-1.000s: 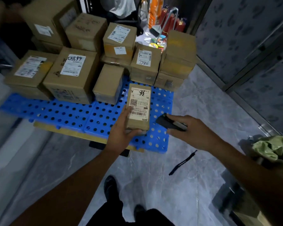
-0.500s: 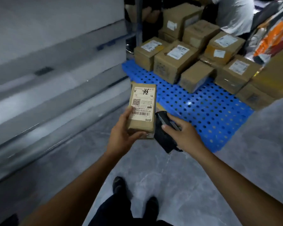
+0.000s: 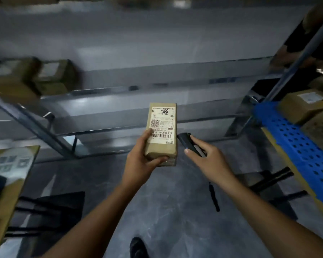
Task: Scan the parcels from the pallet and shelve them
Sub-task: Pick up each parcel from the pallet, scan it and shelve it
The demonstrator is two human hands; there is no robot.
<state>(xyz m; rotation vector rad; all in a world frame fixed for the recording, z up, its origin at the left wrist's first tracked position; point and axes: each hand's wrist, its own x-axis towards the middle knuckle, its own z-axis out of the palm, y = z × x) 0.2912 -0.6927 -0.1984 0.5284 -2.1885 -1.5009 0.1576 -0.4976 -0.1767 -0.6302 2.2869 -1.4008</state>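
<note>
Left hand (image 3: 138, 161) grips parcel (image 3: 161, 134) by its near end; right hand (image 3: 209, 161) holds scanner (image 3: 189, 144). One-handed end grip could slip during shelving.

parcel (image 3: 161, 131) before shelving (image 3: 138, 101), scanner (image 3: 191, 145) just right, pallet (image 3: 295, 144) far right

**Labelled parcel (image 3: 161, 131) held beside scanner (image 3: 184, 140)**

The narrow brown cardboard parcel stood upright in the left grip (image 3: 138, 162), its white barcode label facing the camera. The black handheld scanner lay in the right grip (image 3: 211, 162), just beside it. More brown parcels (image 3: 302, 107) sat on the blue perforated pallet (image 3: 295, 146) at right.
</note>
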